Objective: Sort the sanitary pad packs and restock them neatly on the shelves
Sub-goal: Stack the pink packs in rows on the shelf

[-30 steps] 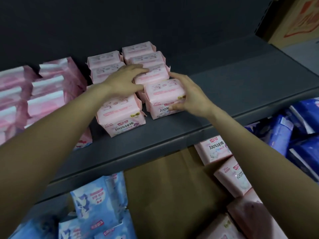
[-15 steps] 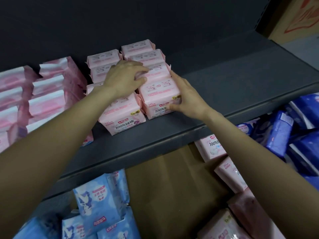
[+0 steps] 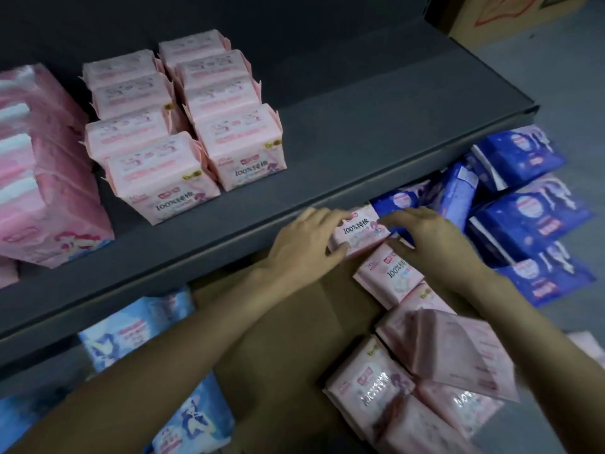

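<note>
Hands both below the dark shelf [image 3: 360,132] edge, on one light-pink pad pack [image 3: 360,232] lying atop a brown cardboard box [image 3: 294,322]. Left hand [image 3: 304,247] grips its left end, fingers over the top, thumb under. Right hand [image 3: 432,237] has curled fingertips on its right edge; firm hold or only touch, cannot tell. Two rows of matching shelved packs [image 3: 183,126] stand upright above.

Eight pale pink packs [image 3: 240,149] shelved, two hands [image 3: 304,247]
</note>
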